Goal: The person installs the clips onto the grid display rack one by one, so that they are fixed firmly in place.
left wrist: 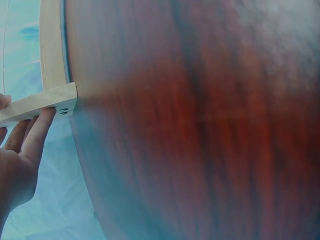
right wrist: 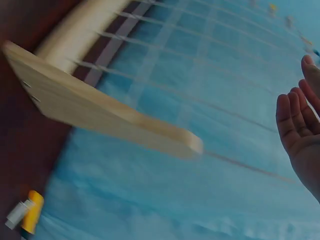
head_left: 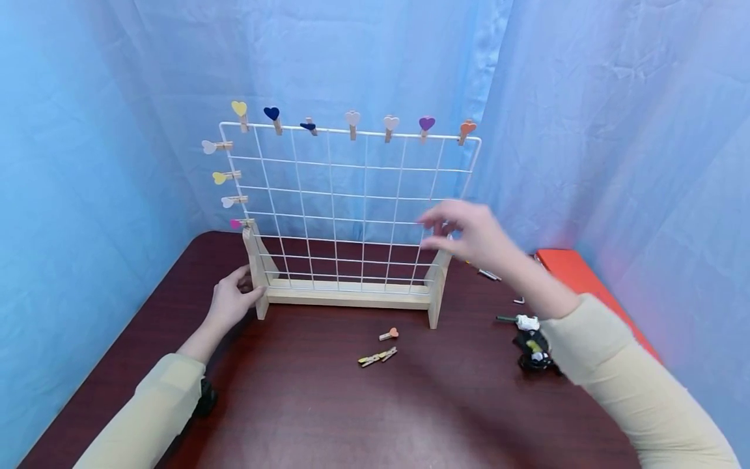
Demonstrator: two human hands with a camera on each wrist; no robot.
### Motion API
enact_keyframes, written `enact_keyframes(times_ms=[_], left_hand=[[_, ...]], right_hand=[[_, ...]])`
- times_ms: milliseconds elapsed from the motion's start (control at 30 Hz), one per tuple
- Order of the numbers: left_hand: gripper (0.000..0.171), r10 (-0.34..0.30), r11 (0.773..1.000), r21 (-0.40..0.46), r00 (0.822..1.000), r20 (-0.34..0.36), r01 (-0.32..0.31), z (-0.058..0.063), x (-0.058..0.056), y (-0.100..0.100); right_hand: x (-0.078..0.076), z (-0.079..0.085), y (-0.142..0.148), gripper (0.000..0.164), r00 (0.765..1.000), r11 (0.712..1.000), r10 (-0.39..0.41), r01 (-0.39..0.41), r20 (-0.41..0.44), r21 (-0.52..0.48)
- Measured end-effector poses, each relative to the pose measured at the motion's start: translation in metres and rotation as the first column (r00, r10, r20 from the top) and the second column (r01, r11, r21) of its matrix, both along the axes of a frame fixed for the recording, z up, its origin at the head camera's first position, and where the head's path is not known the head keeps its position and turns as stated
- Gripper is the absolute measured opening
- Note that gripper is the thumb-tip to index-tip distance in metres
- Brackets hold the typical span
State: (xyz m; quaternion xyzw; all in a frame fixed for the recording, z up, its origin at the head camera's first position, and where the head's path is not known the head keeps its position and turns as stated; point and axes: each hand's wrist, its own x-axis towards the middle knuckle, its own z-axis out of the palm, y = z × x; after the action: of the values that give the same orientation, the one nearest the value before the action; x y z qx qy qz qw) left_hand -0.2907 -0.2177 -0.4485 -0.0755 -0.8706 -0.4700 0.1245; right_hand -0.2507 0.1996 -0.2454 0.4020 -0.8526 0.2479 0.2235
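Note:
A white wire grid [head_left: 348,192] stands upright in a pale wooden stand [head_left: 346,298]. Heart-topped clothespins are clipped along its top edge, such as a purple one [head_left: 426,124], and down its left edge, such as a yellow one [head_left: 221,177]. My left hand [head_left: 230,303] grips the stand's left wooden upright [left wrist: 60,95], thumb on one side and fingers on the other. In the air before the grid's right side is my right hand [head_left: 469,228], blurred, its fingers loosely bent and nothing between them [right wrist: 302,135].
On the table in front of the stand lie an orange-heart clothespin [head_left: 385,336] and two others, one yellow [head_left: 369,359]. To the right are an orange-red flat object [head_left: 559,260], a white item with a green shaft [head_left: 527,322] and black gear [head_left: 533,361]. Blue curtains [head_left: 375,58] hang behind.

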Motion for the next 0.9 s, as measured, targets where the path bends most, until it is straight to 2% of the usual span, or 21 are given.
enact_keyframes(times_ms=[100,267,367,433,533,667,900], left_hand=[[0.048,0.005,1.000,0.001,1.000,-0.002,-0.005,0.000,0.000,0.000],[0.049,0.003,1.000,0.008,1.000,0.006,-0.003,0.000,-0.001,-0.001],[0.049,0.000,1.000,0.010,1.000,0.005,0.000,0.000,-0.001,-0.001],[0.049,-0.002,1.000,0.009,1.000,0.002,0.002,0.000,0.000,0.000],[0.048,0.004,1.000,0.008,1.000,-0.001,-0.004,0.000,0.000,0.000],[0.048,0.012,1.000,-0.001,1.000,0.002,-0.012,-0.001,0.000,0.000],[0.047,0.010,1.000,-0.007,1.000,-0.004,-0.010,-0.001,-0.002,0.000]], right_hand=[[0.000,-0.047,-0.007,0.031,0.996,1.000,0.005,-0.007,0.094,0.020],[-0.002,-0.121,-0.016,0.029,0.976,0.998,0.023,-0.035,0.219,0.052],[-0.004,-0.157,-0.019,0.028,0.966,0.993,0.036,-0.064,0.257,0.101],[-0.006,-0.175,-0.019,0.027,0.961,0.988,0.034,-0.073,0.274,0.133],[-0.008,-0.194,-0.018,0.026,0.944,0.987,0.011,-0.063,0.329,0.146],[-0.010,-0.208,-0.017,0.023,0.920,0.985,-0.022,-0.046,0.390,0.164],[-0.009,-0.212,-0.017,0.007,0.929,0.978,-0.078,0.001,0.361,0.208]])
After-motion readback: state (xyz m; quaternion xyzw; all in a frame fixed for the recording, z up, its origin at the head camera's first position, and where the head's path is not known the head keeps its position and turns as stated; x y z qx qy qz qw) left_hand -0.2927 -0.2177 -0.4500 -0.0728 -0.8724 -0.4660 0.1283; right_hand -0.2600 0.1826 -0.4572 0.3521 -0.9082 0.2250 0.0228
